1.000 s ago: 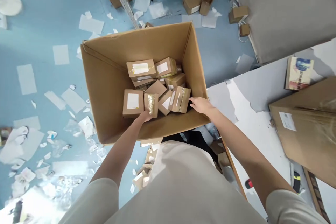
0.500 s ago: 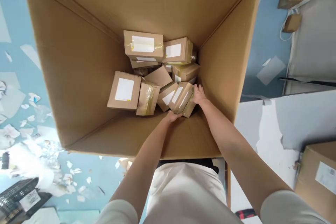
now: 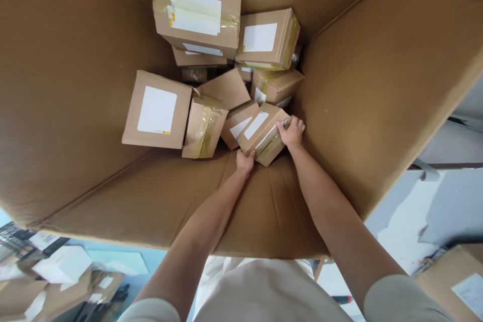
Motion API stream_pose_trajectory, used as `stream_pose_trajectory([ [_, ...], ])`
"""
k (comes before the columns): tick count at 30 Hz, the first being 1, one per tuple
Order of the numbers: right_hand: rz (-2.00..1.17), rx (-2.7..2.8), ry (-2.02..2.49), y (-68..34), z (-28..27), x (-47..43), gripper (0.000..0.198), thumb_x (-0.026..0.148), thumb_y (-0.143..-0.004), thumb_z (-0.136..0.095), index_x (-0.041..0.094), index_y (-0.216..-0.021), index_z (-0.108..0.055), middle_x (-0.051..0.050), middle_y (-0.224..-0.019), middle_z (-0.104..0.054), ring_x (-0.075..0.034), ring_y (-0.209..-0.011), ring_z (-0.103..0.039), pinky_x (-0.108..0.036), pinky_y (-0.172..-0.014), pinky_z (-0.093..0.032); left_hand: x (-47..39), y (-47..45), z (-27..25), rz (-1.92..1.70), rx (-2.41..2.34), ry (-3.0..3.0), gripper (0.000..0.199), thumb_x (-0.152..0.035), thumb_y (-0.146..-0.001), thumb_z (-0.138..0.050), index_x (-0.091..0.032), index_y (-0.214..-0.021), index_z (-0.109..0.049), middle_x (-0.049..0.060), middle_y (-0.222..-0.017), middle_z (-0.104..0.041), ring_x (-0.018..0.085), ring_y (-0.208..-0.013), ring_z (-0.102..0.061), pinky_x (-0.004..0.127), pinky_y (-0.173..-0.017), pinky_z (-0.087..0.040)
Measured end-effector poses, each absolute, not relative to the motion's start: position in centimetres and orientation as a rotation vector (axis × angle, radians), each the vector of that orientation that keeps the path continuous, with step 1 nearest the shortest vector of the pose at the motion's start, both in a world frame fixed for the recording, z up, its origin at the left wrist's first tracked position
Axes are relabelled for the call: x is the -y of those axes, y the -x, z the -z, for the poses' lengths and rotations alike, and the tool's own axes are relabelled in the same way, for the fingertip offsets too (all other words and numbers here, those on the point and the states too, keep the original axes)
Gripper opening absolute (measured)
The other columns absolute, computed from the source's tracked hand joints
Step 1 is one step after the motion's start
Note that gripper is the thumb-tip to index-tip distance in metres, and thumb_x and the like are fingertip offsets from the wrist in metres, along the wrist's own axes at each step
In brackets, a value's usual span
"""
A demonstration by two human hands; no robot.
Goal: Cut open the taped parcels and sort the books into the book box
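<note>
Both my hands are deep inside a large cardboard carton [image 3: 388,75], gripping one small cardboard box [image 3: 264,128] with white labels and yellowish tape. My left hand [image 3: 246,160] has its fingers closed on the near left corner. On the right end, my right hand [image 3: 292,132] curls round the taped edge, thumb on top. The box is tilted and lies against another labelled box [image 3: 236,123]. A taped box [image 3: 204,128] and a larger box with a white label [image 3: 160,110] are to the left. Behind the held one sits a taped box [image 3: 279,85].
At the back of the carton a big labelled box [image 3: 196,10] and a smaller one [image 3: 260,37] lie on others. Outside, packages and flattened cardboard [image 3: 64,289] are at lower left. Another labelled carton [image 3: 456,282] stands at lower right.
My view has moved closer into the large carton, whose walls now fill more of it. Both hands remain on the same small box, the right thumb now over its top edge.
</note>
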State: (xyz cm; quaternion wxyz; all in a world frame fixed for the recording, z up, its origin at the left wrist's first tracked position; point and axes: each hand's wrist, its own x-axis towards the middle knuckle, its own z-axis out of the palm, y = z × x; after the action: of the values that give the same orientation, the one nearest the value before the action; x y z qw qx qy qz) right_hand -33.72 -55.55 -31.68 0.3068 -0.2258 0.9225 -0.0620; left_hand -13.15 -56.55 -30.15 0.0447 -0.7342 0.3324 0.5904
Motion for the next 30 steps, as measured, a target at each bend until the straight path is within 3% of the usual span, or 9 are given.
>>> stream_pose_trajectory([
  [5, 0.224, -2.430, 0.228, 32.4, 30.8, 55.4, 0.065, 0.065, -0.081, -0.046, 0.016, -0.123, -0.053, -0.018, -0.120, -0.054, -0.033, -0.117, -0.047, -0.047, -0.103, -0.031, 60.4, 13.5, 28.0, -1.625, -1.449, 2.338, 0.067, -0.035, -0.072, -0.073, -0.022, -0.132, -0.046, 0.011, -0.121, -0.061, 0.026, -0.118, -0.057, 0.040, -0.103, -0.043],
  [10, 0.342, -2.628, 0.032, 30.1, 27.6, 56.6, 0.053, 0.057, -0.089, -0.033, 0.018, -0.119, -0.054, -0.016, -0.118, -0.055, -0.031, -0.120, -0.048, -0.050, -0.106, -0.029, 66.1, 14.2, 25.3, -1.658, -1.803, 2.140, 0.079, -0.033, -0.067, -0.076, -0.020, -0.137, -0.043, 0.011, -0.124, -0.057, 0.029, -0.124, -0.050, 0.040, -0.109, -0.037],
  [14, 0.329, -2.692, 0.073, 30.0, 24.9, 58.4, 0.058, 0.048, -0.094, -0.021, 0.013, -0.139, -0.035, -0.020, -0.134, -0.046, -0.029, -0.131, -0.039, -0.044, -0.108, -0.031, 70.1, 15.9, 24.1, -1.920, -1.993, 1.865, 0.077, -0.038, -0.074, -0.072, -0.023, -0.140, -0.036, 0.009, -0.135, -0.052, 0.028, -0.130, -0.045, 0.037, -0.112, -0.033],
  [16, 0.439, -2.637, 0.179, 30.5, 24.2, 59.6, 0.061, 0.048, -0.095, -0.018, 0.012, -0.144, -0.026, -0.019, -0.137, -0.045, -0.027, -0.130, -0.042, -0.041, -0.105, -0.036, 72.6, 16.7, 24.2, -1.997, -2.065, 1.832, 0.078, -0.041, -0.076, -0.070, -0.025, -0.142, -0.031, 0.008, -0.138, -0.049, 0.027, -0.131, -0.045, 0.037, -0.112, -0.033],
  [23, 0.709, -2.232, 0.391, 32.8, 26.6, 63.1, 0.061, 0.060, -0.090, -0.033, 0.022, -0.138, -0.036, -0.010, -0.126, -0.058, -0.024, -0.111, -0.059, -0.038, -0.092, -0.049, 82.3, 16.1, 28.2, -2.050, -2.172, 1.765, 0.064, -0.049, -0.078, -0.066, -0.019, -0.130, -0.043, 0.011, -0.129, -0.056, 0.025, -0.127, -0.049, 0.042, -0.110, -0.035],
  [26, 0.812, -2.063, 0.472, 32.9, 28.7, 63.6, 0.065, 0.061, -0.083, -0.049, 0.019, -0.133, -0.041, -0.010, -0.123, -0.061, -0.022, -0.111, -0.059, -0.035, -0.094, -0.047, 84.1, 14.5, 29.7, -2.050, -2.123, 1.643, 0.066, -0.045, -0.074, -0.072, -0.019, -0.128, -0.046, 0.011, -0.126, -0.059, 0.025, -0.126, -0.049, 0.045, -0.111, -0.034],
  [30, 0.770, -2.049, 0.544, 32.8, 29.8, 64.0, 0.077, 0.061, -0.081, -0.054, 0.016, -0.140, -0.032, -0.015, -0.133, -0.054, -0.023, -0.119, -0.054, -0.036, -0.101, -0.041, 84.7, 13.5, 30.6, -1.958, -2.152, 1.658, 0.070, -0.035, -0.069, -0.076, -0.017, -0.129, -0.045, 0.012, -0.125, -0.059, 0.025, -0.126, -0.049, 0.046, -0.112, -0.032],
])
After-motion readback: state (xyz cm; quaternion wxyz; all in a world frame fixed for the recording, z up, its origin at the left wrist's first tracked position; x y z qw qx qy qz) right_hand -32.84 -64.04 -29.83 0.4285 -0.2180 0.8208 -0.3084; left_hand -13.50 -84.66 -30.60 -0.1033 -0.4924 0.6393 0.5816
